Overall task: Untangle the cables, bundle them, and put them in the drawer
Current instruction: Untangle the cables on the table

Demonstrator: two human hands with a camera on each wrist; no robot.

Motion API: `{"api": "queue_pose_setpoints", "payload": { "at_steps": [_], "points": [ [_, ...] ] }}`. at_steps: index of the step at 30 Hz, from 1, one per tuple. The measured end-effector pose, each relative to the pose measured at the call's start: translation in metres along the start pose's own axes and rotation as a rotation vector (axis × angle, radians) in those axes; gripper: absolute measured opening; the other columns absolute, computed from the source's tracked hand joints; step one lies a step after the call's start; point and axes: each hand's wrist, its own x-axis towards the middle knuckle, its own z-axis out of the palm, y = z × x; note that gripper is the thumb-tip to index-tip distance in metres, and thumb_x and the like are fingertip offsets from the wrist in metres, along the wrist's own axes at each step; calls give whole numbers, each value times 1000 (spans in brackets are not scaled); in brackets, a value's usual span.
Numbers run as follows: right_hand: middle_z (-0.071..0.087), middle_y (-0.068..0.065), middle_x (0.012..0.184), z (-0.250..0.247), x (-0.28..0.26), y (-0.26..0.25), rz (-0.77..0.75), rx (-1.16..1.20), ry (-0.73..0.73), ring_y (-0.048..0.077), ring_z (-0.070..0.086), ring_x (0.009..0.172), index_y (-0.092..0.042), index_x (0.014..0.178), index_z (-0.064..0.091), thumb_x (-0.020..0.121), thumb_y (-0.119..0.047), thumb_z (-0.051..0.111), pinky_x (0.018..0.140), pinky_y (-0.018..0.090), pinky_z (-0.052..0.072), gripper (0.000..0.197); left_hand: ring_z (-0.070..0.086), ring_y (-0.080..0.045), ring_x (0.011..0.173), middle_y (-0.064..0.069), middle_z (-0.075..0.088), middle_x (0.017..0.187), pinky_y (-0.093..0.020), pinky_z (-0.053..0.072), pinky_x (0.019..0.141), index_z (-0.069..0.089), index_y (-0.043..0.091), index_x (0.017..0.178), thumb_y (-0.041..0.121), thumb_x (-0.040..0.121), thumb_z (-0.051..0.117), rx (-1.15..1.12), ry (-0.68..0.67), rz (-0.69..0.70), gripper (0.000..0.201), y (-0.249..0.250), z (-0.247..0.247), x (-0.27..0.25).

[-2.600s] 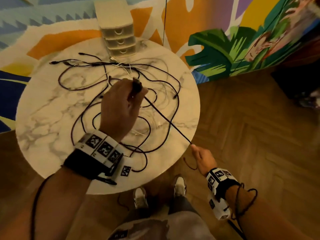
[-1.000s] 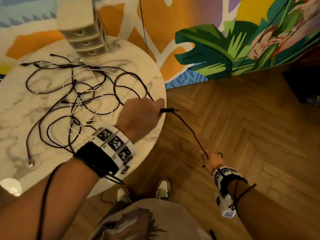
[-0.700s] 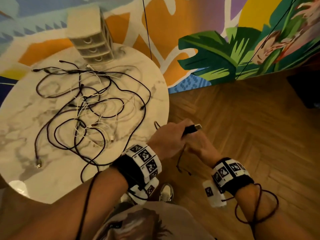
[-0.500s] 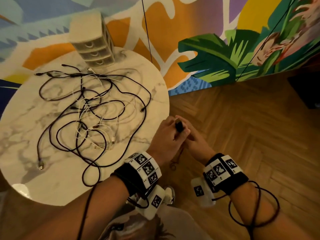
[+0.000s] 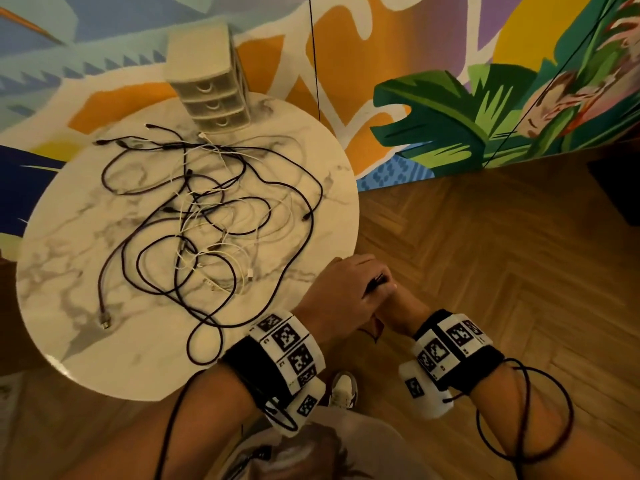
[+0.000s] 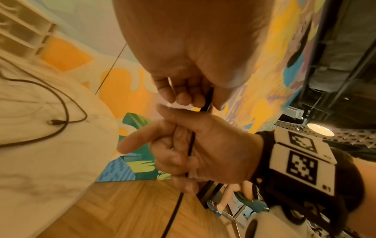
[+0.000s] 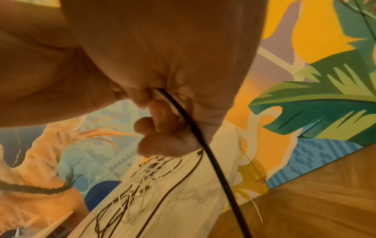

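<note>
- The left hand (image 5: 341, 296) had its fingers (image 6: 183, 98) curled, pinching a black cable (image 6: 190, 145) just off the bench (image 5: 62, 271) edge.
- The right hand (image 6: 205, 149) touched it from below, fingers folded round the same cable, index finger sticking out.
- The other cables (image 5: 207, 220) lay tangled on the bench before the drawer unit (image 5: 207, 88).

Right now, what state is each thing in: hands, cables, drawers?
Left hand: grips thin black cable.
Right hand: grips the same cable.
Black and white cables: tangled on round marble table.
Small cream drawer unit: all drawers closed.
</note>
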Motion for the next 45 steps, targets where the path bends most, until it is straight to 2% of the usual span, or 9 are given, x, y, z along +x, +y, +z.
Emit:
{"api": "queue_pose_setpoints", "payload": {
  "at_steps": [6,10,14,21,25,28,33,38,45],
  "points": [
    [46,-1,53,29,17,2,127,177,79,6,39,39,-18,85,62,102,-34,33,43,23,34,38,55,-5,70,12,53,72,-24,37,60,53,27,87,47,93,45,74,-45,-350,23,-63,-25,-52],
    [51,5,63,51,25,8,120,206,59,15,42,49,-19,107,59,100,-44,26,49,31,41,42,60,-26,98,-7,62,106,-30,43,73,59,18,101,58,91,39,425,-447,-855,46,-140,-45,-119],
    [49,1,56,80,31,8,182,149,31,12,43,49,-20,94,59,97,-52,27,54,34,39,46,57,-27,105,-6,58,119,-34,47,83,55,17,113,52,93,38,445,-525,-902,43,-168,-41,-167],
    [56,1,73,138,39,-15,227,134,-140,9,41,52,-14,95,66,98,-49,34,51,22,32,47,56,-17,69,1,59,74,-33,42,63,50,22,83,32,92,51,25,-120,-562,13,-119,-30,-175],
    [54,-7,72,167,47,-52,45,53,-173,2,46,60,-15,78,61,100,-27,42,66,20,37,32,62,-13,72,2,67,82,-35,51,68,59,23,94,36,90,48,-58,-118,-493,18,-109,-28,-184],
    [51,-1,72,169,43,-69,-117,-72,-110,10,46,65,-12,71,50,98,-15,44,70,30,39,28,63,-8,68,6,67,76,-32,53,67,60,32,87,42,87,52,-252,-111,-584,13,-121,-30,-196],
    [46,-13,55,156,25,-93,-157,235,-50,4,36,50,6,78,46,101,-10,37,52,15,33,29,55,-3,76,15,60,84,-28,47,74,54,37,106,40,87,56,-95,-162,-569,19,-158,-32,-226],
    [49,-2,60,137,23,-102,-205,334,82,8,35,50,-5,89,57,103,-21,30,48,17,29,34,62,-22,87,-2,66,101,-29,47,76,64,17,104,35,93,46,5,152,-683,27,-197,-49,-222],
    [64,13,86,135,72,-27,183,69,258,16,50,56,-16,115,57,102,-37,29,53,24,38,38,55,-18,44,-9,62,50,-24,42,46,63,0,70,35,101,33,-926,636,-972,55,-190,-91,-200]
  ]
}}
